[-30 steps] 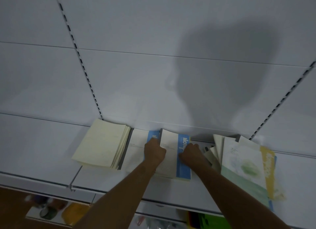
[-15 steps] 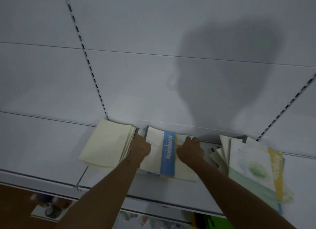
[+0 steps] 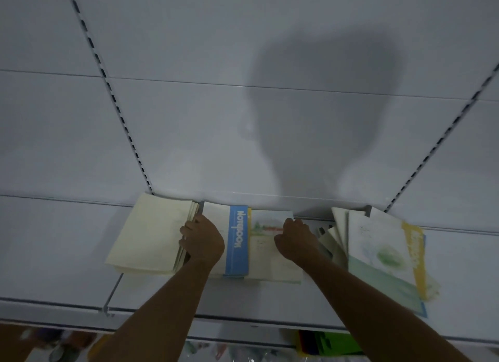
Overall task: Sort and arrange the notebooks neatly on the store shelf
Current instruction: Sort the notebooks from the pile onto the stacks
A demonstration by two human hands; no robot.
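A person's left hand (image 3: 203,242) covers the lower left part of a blue-banded notebook (image 3: 238,238), its fingertips hidden between that book and the cream stack (image 3: 151,234). The right hand (image 3: 295,241) masks the right edge of a pale illustrated notebook (image 3: 266,242). Lettering on the yellow-spined notebook (image 3: 386,256) is motion-blurred beyond reading. Below the shelf edge (image 3: 243,322), coloured goods (image 3: 328,342) sit blurred, cut off by the frame's bottom.

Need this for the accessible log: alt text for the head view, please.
Two bare hands work a middle stack of notebooks on a white store shelf: the left hand grips its left edge, the right hand its top cover. A cream stack lies left, fanned notebooks right.
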